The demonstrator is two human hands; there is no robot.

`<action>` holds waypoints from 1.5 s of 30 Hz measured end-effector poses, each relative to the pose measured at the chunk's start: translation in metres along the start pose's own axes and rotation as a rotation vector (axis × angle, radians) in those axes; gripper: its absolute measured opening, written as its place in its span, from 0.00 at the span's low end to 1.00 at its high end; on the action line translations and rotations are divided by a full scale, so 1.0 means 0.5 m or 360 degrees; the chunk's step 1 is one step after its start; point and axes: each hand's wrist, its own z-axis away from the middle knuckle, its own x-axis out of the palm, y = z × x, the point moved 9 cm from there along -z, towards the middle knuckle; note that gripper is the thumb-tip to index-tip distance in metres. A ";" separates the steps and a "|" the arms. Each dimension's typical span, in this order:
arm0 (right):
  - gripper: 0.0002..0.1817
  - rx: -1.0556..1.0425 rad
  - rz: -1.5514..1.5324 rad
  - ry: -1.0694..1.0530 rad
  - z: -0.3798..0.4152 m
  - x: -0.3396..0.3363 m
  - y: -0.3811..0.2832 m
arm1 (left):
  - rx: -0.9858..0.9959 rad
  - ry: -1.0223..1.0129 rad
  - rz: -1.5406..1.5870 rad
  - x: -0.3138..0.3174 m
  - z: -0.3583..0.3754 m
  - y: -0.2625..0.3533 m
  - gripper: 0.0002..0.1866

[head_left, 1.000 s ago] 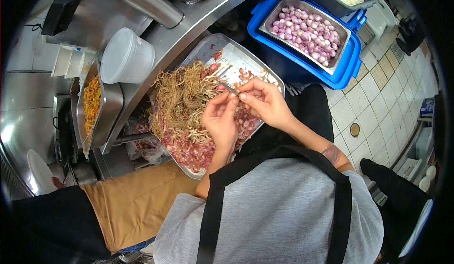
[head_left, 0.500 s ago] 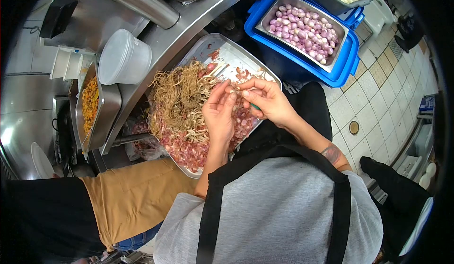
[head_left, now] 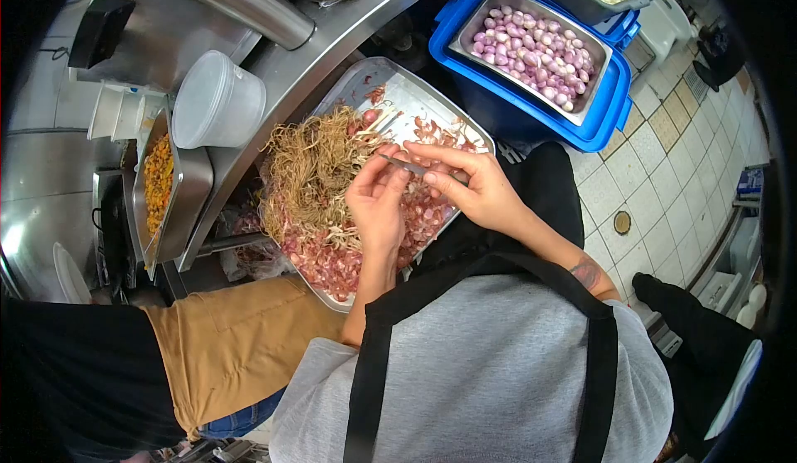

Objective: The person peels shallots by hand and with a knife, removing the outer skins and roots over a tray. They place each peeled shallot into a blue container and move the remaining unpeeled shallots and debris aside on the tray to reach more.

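My right hand (head_left: 477, 185) is closed round a small knife (head_left: 404, 165), its blade pointing left toward my left fingertips. My left hand (head_left: 375, 202) is closed in a pinch on what looks like a small shallot, mostly hidden by the fingers. Both hands are above a metal tray (head_left: 419, 96). In it lie a tangled heap of dry roots and stalks (head_left: 311, 168) and many reddish shallot skins (head_left: 332, 268). A whole shallot (head_left: 370, 117) rests at the heap's upper edge.
Peeled shallots (head_left: 535, 52) fill a steel pan on a blue-lidded bin (head_left: 613, 119) at upper right. A steel counter (head_left: 286, 81) on the left bears a white tub (head_left: 217, 102) and a pan of yellow food (head_left: 158, 181). Another person's tan apron (head_left: 241, 343) is close at left.
The knife blade has swung into view between my hands, pointing left. My left hand has shifted slightly left, and my right fingers have moved a little down and left.
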 end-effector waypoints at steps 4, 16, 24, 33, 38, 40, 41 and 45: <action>0.18 -0.0047 0.0051 -0.0006 0.000 -0.002 -0.008 | 0.0059 -0.0008 -0.0112 0.007 0.005 0.018 0.17; 0.15 0.0540 -0.0704 0.0146 -0.001 -0.039 0.096 | -0.0053 -0.0166 0.0153 0.052 0.015 0.021 0.17; 0.19 -0.0113 0.0049 0.0021 0.007 -0.014 -0.011 | 0.0151 -0.0138 -0.0025 0.021 0.005 0.023 0.17; 0.15 -0.0259 0.0291 0.0044 0.009 -0.012 -0.040 | 0.0109 -0.0111 -0.0207 0.026 0.009 0.033 0.16; 0.14 0.0493 -0.0680 -0.0079 0.019 0.000 0.061 | 0.0101 -0.0100 -0.0160 0.024 0.011 0.024 0.16; 0.15 0.0528 -0.0715 0.0030 0.013 -0.018 0.071 | -0.0016 -0.0138 -0.0055 0.031 0.013 0.018 0.16; 0.15 0.0545 -0.0733 0.0086 0.010 -0.026 0.078 | -0.0056 -0.0151 0.0017 0.035 0.013 0.016 0.17; 0.15 0.0423 -0.0358 0.0231 0.008 -0.052 0.093 | -0.0174 -0.0191 0.0301 0.047 0.011 0.016 0.17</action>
